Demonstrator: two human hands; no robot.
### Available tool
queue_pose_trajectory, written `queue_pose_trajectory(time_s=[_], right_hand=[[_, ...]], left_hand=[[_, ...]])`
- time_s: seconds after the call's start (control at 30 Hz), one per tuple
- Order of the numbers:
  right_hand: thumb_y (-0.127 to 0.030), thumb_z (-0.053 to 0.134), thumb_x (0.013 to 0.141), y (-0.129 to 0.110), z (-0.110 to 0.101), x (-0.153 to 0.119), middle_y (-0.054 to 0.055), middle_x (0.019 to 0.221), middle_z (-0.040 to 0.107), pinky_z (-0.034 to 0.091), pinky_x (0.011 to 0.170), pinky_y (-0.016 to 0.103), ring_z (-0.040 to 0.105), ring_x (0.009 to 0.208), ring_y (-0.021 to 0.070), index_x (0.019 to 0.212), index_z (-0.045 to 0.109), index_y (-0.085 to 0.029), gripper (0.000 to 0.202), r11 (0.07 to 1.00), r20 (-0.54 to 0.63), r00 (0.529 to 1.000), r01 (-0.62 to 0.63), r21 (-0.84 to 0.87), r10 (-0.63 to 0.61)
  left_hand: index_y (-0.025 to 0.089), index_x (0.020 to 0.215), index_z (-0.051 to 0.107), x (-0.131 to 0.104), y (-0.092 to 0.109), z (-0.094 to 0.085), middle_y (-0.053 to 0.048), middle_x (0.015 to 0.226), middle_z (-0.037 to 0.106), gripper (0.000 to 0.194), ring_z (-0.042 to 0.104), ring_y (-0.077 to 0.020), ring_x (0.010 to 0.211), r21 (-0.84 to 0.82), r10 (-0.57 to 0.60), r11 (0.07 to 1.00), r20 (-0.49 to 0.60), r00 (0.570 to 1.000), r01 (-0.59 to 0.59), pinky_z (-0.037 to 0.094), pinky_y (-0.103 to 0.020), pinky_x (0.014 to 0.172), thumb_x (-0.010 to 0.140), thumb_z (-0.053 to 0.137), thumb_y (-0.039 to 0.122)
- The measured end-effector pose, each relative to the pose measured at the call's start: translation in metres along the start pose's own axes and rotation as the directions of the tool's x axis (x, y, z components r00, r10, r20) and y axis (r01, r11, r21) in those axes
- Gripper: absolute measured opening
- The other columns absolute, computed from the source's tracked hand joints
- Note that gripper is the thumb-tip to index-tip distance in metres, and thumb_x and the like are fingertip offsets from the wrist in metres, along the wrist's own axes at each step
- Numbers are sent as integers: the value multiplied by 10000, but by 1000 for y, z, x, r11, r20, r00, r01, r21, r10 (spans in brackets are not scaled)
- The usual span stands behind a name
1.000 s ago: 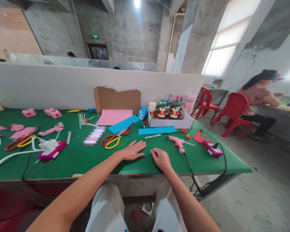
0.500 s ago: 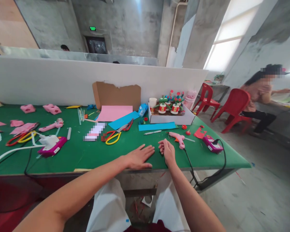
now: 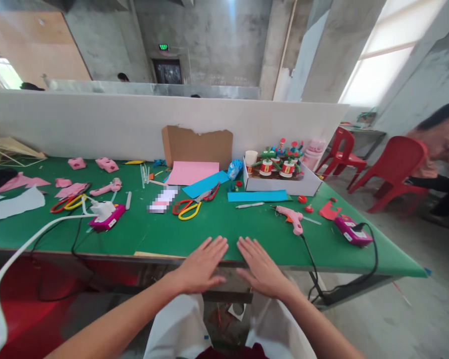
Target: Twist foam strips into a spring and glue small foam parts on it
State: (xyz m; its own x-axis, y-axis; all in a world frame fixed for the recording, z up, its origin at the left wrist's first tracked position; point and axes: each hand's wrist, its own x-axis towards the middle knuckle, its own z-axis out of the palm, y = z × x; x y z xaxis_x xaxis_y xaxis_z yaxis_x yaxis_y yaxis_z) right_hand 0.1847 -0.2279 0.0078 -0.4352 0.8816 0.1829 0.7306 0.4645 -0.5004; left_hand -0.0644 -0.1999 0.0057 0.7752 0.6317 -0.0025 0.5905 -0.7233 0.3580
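Note:
My left hand (image 3: 204, 264) and my right hand (image 3: 264, 267) are held palms down at the front edge of the green table (image 3: 153, 237), fingers stretched out and a small gap between them. Neither holds anything. Whether the palms touch the edge I cannot tell. Right of my right hand lies a pink glue gun (image 3: 292, 218) with a black cord. Beyond the hands are a white pen (image 3: 250, 205), a blue paper strip (image 3: 257, 196) and scissors (image 3: 196, 203) with one red and one yellow handle.
At the back stands a white box (image 3: 282, 185) of small crafted figures, beside pink paper (image 3: 192, 173) and a brown cardboard piece (image 3: 198, 144). Purple power strips (image 3: 353, 231) lie at right and left. A person sits at the far right near a red chair (image 3: 400, 164).
The view has swung left. My right hand has uncurled and turned palm down, and both hands have drawn back to the table's front edge.

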Motion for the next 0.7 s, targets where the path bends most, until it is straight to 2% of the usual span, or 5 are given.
queue_pose_trajectory(time_s=[0.17,0.33,0.5,0.6,0.7], right_hand=[[-499,322,928,7,-37,-1,80,844,753,545,759,347,701,800,223,971,732,-248,483,924,44,992,-123,362,114],[-300,331,926,24,-15,24,101,1222,657,357,1043,543,556,1202,281,1316,537,-251,443,965,-307,918,-264,-8,249],[-490,489,854,12,-2,15,115,1396,516,299,1103,505,453,1310,295,1304,552,-224,526,998,25,998,-51,27,51],[-526,366,911,14,-17,3,114,976,745,499,910,423,690,938,258,1054,701,-196,492,872,-50,977,-162,461,208],[-491,321,938,5,-21,1,96,756,745,509,873,444,701,812,252,1158,642,-178,499,800,-350,823,-194,568,448]], left_hand=[[234,1151,660,1,-13,-16,-58,1116,704,534,611,-178,1107,-358,26,932,-78,997,-52,430,-323,992,972,202,441],[215,1409,408,35,-33,-16,-91,1437,463,487,385,-205,1350,-39,-173,985,-207,963,169,288,-422,1108,964,244,324],[174,1442,348,28,11,1,-152,1532,272,782,207,-301,1427,-74,86,993,-40,995,-89,150,-478,1147,806,518,596],[201,1132,667,10,26,-7,-128,1230,637,497,575,-275,1156,-619,151,774,-30,988,-137,403,-381,995,854,470,563],[174,894,697,12,22,-14,-67,718,707,419,662,-182,723,-936,-299,340,-200,933,-92,489,-323,790,918,395,464]])
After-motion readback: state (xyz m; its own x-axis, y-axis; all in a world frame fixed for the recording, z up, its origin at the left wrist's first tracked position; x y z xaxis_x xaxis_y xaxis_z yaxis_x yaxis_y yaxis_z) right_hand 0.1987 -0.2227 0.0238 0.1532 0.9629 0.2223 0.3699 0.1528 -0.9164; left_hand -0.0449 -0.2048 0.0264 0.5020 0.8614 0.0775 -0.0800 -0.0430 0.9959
